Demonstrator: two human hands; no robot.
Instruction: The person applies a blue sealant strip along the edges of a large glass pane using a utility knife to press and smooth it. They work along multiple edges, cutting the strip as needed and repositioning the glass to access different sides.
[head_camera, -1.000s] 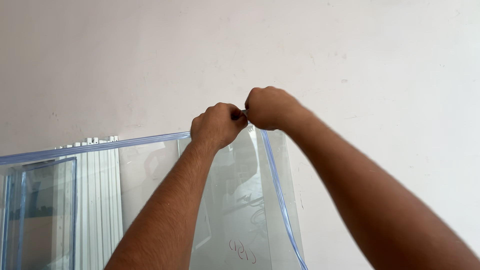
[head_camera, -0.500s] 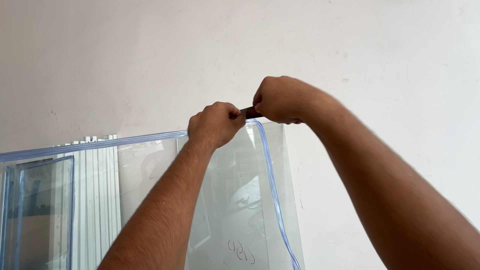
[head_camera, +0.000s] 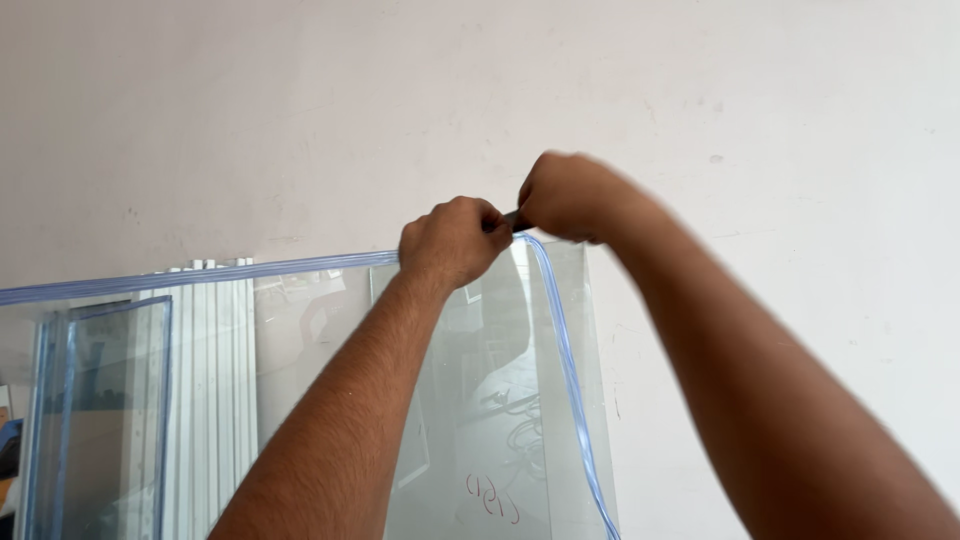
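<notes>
A large upright glass pane (head_camera: 500, 400) leans against a white wall, its top and right edges covered by a bluish clear edge strip (head_camera: 565, 360). My left hand (head_camera: 450, 240) is closed over the strip at the pane's top right corner. My right hand (head_camera: 570, 195) sits just right of it, a little higher, pinching a small dark object (head_camera: 516, 218) that touches the corner. What that object is I cannot tell. Red marks are scrawled low on the glass.
More glass panes with blue edging (head_camera: 95, 420) and several white profiles (head_camera: 215, 390) stand at the left against the wall (head_camera: 700, 90). Bare wall lies to the right of the pane.
My right hand has risen slightly above the corner and pulled a little away from my left hand, exposing the dark object between them. The view has shifted a bit.
</notes>
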